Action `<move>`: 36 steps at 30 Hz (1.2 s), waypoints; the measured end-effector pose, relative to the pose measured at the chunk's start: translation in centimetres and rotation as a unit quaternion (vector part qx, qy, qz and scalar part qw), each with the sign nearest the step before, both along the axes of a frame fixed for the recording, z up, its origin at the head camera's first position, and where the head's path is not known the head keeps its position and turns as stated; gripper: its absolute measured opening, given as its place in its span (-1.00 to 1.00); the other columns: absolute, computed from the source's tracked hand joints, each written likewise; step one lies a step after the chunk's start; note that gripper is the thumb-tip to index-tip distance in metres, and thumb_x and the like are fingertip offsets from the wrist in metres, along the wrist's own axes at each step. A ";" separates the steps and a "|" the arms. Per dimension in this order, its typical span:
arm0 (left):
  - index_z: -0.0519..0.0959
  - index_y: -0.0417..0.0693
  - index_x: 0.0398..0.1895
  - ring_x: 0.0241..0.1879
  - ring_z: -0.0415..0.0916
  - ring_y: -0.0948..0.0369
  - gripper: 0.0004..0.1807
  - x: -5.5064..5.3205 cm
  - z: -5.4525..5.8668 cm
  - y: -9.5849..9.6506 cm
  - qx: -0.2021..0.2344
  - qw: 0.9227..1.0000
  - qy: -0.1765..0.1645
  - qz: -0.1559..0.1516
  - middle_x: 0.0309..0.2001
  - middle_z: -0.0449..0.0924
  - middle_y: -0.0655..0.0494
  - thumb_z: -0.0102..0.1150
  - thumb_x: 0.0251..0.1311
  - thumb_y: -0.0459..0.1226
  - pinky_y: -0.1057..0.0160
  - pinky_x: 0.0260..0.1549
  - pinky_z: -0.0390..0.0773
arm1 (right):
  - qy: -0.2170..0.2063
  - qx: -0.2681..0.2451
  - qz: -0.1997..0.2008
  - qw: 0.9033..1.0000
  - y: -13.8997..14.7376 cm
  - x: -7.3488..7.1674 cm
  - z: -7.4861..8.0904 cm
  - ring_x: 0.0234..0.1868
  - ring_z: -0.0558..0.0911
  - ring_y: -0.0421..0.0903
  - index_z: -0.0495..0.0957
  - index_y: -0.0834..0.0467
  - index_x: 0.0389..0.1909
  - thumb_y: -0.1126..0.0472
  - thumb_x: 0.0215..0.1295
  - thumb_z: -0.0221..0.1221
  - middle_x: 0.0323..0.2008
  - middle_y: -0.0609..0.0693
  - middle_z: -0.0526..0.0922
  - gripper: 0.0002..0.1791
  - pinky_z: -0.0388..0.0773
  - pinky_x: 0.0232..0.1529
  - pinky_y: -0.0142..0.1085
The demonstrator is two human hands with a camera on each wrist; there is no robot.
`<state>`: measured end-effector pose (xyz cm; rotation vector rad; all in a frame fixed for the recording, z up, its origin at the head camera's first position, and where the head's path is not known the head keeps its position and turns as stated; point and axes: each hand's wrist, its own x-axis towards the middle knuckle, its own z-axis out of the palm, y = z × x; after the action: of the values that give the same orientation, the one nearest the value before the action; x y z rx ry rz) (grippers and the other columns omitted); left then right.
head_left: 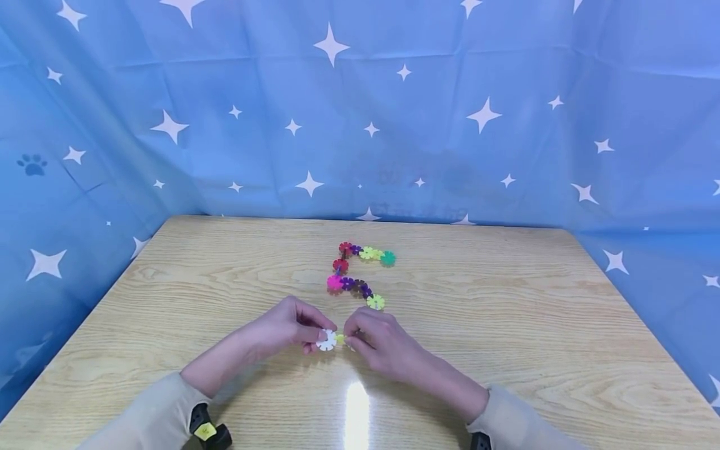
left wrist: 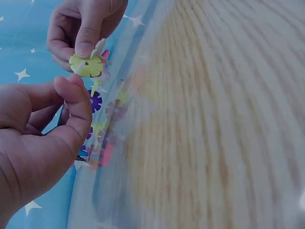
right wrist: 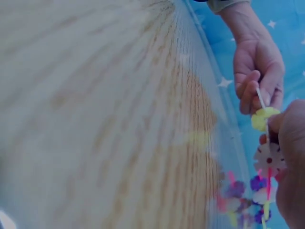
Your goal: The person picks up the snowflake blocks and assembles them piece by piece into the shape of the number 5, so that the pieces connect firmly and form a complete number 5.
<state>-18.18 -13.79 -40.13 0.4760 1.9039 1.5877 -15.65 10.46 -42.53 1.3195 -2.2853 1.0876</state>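
Note:
My left hand (head_left: 289, 328) pinches a white notched plastic snowflake disc (head_left: 327, 340) between thumb and fingers, low over the table. The disc shows edge-on in the right wrist view. Just to its right, my right hand (head_left: 388, 344) pinches a yellow snowflake disc (left wrist: 86, 66), which meets the white one. Another white disc (right wrist: 269, 160) sits by the right hand's fingers. Beyond the hands, a bent chain of linked discs lies on the table: a yellow-green disc (head_left: 375, 302), several purple ones, a pink disc (head_left: 334, 282), red ones and a green end disc (head_left: 388, 258). My right hand hides part of the pieces near it.
The wood-grain table (head_left: 197, 281) reflects a bright light in front of the hands. A blue cloth (head_left: 360, 125) with white stars hangs behind the table and at its sides. Both forearms wear sleeves, with a wrist device (head_left: 207, 430) on the left one.

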 end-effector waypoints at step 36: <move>0.59 -0.28 0.23 -0.23 0.65 -0.06 -0.54 -10.4 -0.3 1.3 -0.033 0.982 0.121 0.143 0.06 0.67 -0.21 0.35 0.26 -0.37 0.08 -0.17 0.71 | 0.021 0.072 -0.078 0.994 5.1 0.8 1.3 -0.13 0.67 -0.15 0.70 0.19 -0.16 0.36 0.11 0.47 -0.17 -0.07 0.70 -0.74 0.65 -0.08 -0.37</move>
<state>-28.54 -12.53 -40.40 0.3959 2.2863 1.7027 -14.86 15.52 -41.28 1.1776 -2.4280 0.8499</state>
